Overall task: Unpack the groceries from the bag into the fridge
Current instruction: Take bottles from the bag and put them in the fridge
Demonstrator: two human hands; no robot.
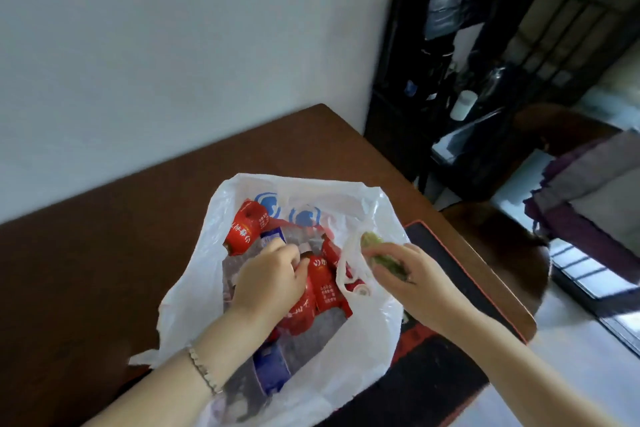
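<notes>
head view: white plastic bag [349, 350] lies open on brown surface [104, 253], mouth up toward cam. inside: red packs [320, 291] in a jumble, one more red pack [246, 227] at the far-left of the opening, blue carton [270, 371] near the close end, some clear wrap betw them.

l hand [268, 282] is down in the bag mouth, fingers [294, 258] curled onto top edge of the middle red packs. looks like a grasp just forming; can't tell if it's fully clenched yet. bracelet on l wrist.

r hand [405, 274] is at bag's right rim, just beside the handle loop [349, 274], fingers closed round a small green item [375, 250], prob produce, blurred.

key relation: middle red packs sit directly under and just right of l fingers, long axis running roughly near-to-far along the bag. l hand clearly nearer; r already occupied. so judgement: l lifts straight up out of mouth, r steadies rim if free enough.

risk: packs may be joined, could snag the handle loop.

fridge not in view. dark shelf unit [433, 80] at back right, dark mat [450, 270] under bag's right side.
</notes>
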